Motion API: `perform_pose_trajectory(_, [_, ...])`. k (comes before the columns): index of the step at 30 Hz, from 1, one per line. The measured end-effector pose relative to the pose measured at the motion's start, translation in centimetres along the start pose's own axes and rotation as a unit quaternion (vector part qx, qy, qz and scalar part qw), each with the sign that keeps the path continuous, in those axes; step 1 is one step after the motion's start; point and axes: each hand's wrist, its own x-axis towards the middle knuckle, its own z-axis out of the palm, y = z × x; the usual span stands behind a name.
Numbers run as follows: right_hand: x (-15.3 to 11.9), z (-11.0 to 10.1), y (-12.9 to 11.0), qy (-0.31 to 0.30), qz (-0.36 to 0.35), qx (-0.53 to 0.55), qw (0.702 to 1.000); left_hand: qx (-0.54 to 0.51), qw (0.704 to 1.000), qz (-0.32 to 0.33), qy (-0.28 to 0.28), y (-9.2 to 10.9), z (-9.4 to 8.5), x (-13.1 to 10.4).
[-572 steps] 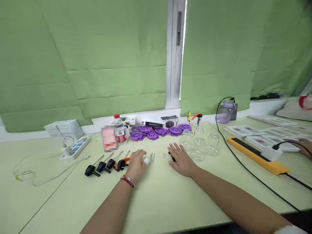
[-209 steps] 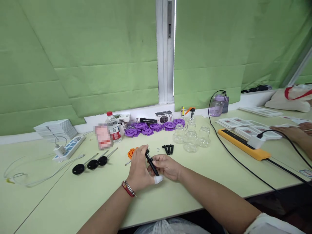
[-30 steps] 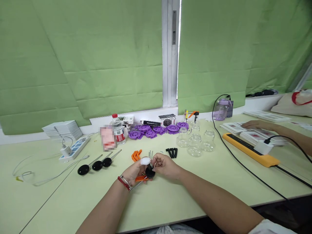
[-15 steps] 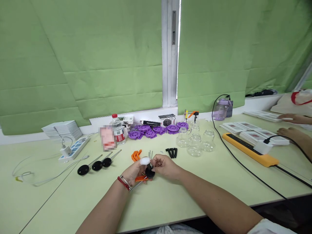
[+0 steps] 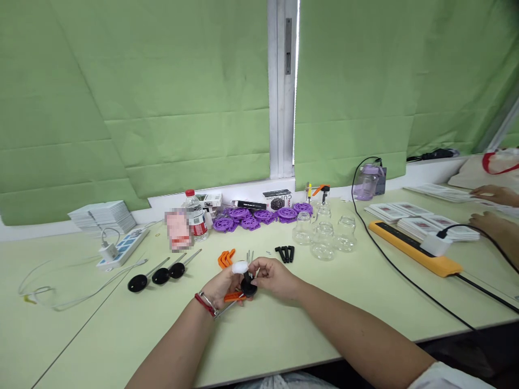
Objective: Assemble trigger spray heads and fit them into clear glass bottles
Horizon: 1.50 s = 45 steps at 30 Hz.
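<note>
My left hand (image 5: 221,286) is closed around a black round cap (image 5: 248,287) that has an orange crank handle (image 5: 235,296) and a thin metal rod (image 5: 227,310) at it. A white cover (image 5: 240,267), seemingly on my left thumb, shows above the cap. My right hand (image 5: 273,278) pinches at the cap's upper edge; whatever is between its fingertips is too small to make out. Just beyond my hands lie loose orange handles (image 5: 226,258), upright-looking metal rods (image 5: 250,255) and three black handle pieces (image 5: 285,254).
Three black caps with rods (image 5: 161,276) lie left. Clear jars (image 5: 323,243) stand right of centre, one topped by an orange crank. Purple wheel-shaped parts (image 5: 251,222) and a bottle (image 5: 198,221) line the back. A yellow power strip (image 5: 413,249) and another person's hands (image 5: 492,221) are right.
My two hands stay at the cap with almost the same grip. At the far right, the other person's hands have shifted slightly to the right.
</note>
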Motion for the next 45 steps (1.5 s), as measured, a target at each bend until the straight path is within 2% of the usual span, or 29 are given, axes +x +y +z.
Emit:
perform_pose_trajectory(21, [0.02,0.09,-0.26,-0.012,0.005,-0.008,1.000,-0.006,1.000,0.002,-0.002,-0.37,-0.44,0.32])
perform_pose_trajectory(32, [0.03,-0.03,0.07,0.016,-0.006,-0.025,1.000,0.007,1.000,0.007,0.004,-0.05,-0.07,-0.13])
perform_pose_trajectory(40, [0.44,0.08,0.51,0.023,-0.023,0.028,0.999,0.011,1.000,0.016,-0.024,0.17,-0.08,-0.38])
perform_pose_trajectory(45, [0.41,0.30,0.34,0.027,-0.028,0.026,0.999,0.005,1.000,0.018,-0.021,-0.28,-0.44,-0.24])
